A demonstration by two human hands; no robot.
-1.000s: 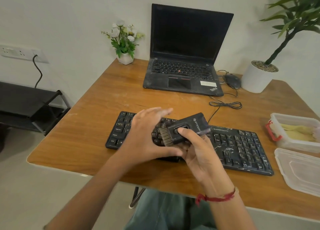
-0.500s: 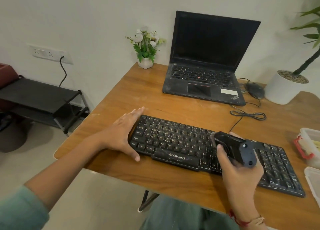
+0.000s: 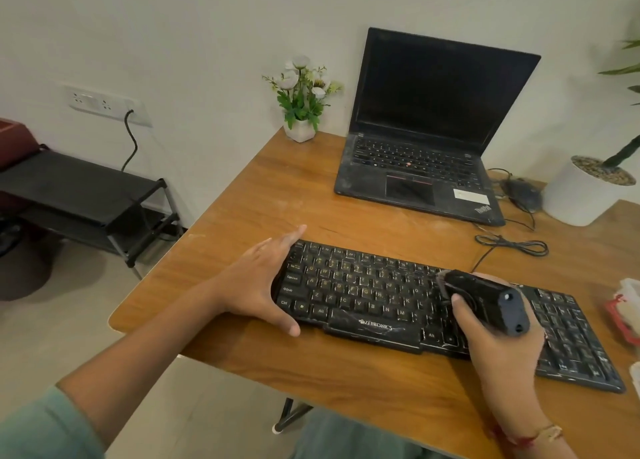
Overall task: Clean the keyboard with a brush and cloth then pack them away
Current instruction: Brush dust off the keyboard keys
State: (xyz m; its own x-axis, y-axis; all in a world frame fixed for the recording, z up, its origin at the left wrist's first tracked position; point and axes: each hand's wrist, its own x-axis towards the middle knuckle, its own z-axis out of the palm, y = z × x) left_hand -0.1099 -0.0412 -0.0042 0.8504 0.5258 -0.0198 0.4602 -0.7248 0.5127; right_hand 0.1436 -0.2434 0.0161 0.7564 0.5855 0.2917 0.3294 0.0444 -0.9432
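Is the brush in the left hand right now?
No, the right hand grips the brush over the keyboard, while the left hand braces the keyboard's left end.

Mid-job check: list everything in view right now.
keyboard: 1, black, table front
brush: 1, black, over keyboard, right of middle
laptop: 1, black, open, table back
mouse: 1, dark, right of laptop
flower pot: 1, white, left of laptop
plant pot: 1, white, back right
container: 1, clear, red clasp, right edge
table: 1, brown wood
rack: 1, black, floor left
left hand: 1, braces keyboard's left end
right hand: 1, grips brush
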